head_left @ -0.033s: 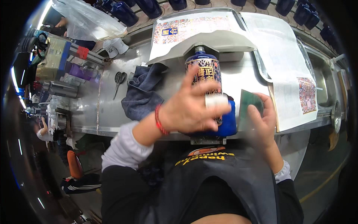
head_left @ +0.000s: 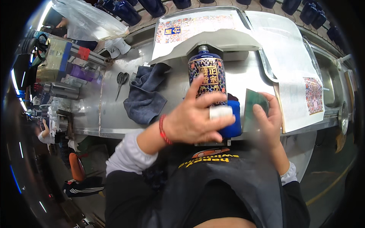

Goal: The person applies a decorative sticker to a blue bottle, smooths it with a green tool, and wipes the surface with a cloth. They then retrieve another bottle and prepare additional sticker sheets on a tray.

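Green sheet [head_left: 250,105] is pinched by right hand [head_left: 271,123], left hand [head_left: 192,118] splayed.

It's a workshop, I'd say, of the factory kind. Blue bottles [head_left: 152,7] line up beyond a long steel bench [head_left: 108,95]. On it lie scissors [head_left: 121,79], a cloth [head_left: 145,100] and sheets [head_left: 313,98] printed in much the same busy colours as the patterned bottle [head_left: 207,65] there. A yellow line [head_left: 326,193] crosses the floor [head_left: 323,171], and strip lights [head_left: 21,149] glow off to the left, where another person's arm [head_left: 45,131] shows.
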Demonstrator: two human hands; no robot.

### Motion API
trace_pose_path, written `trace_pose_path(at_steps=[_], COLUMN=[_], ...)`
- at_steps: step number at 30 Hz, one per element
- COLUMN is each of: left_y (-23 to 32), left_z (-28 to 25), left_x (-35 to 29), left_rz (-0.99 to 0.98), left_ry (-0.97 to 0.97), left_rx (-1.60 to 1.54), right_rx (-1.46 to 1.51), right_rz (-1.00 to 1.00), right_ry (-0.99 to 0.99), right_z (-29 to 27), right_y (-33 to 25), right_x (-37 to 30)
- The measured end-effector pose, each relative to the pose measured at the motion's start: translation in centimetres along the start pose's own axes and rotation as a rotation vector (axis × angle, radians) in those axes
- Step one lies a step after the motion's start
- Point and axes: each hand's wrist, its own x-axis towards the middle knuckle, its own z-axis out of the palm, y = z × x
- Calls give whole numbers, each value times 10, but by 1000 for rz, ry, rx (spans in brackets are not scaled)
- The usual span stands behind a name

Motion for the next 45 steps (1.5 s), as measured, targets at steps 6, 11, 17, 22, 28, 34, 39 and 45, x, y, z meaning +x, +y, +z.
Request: trace_pose_path(at_steps=[6,11,17,22,28,34,39,45], left_y=[66,62,61,67,88,79,74,73], left_z=[17,34,59,63,62,50,40,43], left_x=[-25,-29,-53,-62,-58,-47,-36,-25], left_rz=[-639,-659,-772,-805,-693,-550,-663,-757], left_ry=[85,124,265,237,231,82,235,202], left_rx=[157,230,5,37,261,373,81,74], right_rx=[29,-354,-489,-71,-137,-182,-170,-250], right_rz=[-38,-243,-398,21,-53,-51,-67,-142], right_ry=[-125,-95,-247,-53,-184,-179,-190,-101], right_z=[29,36,29,22,18,16,14,15], right_y=[1,9,8,6,22,29,29,36], right_x=[6,0,-9,-12,-12,-9,-10,-7])
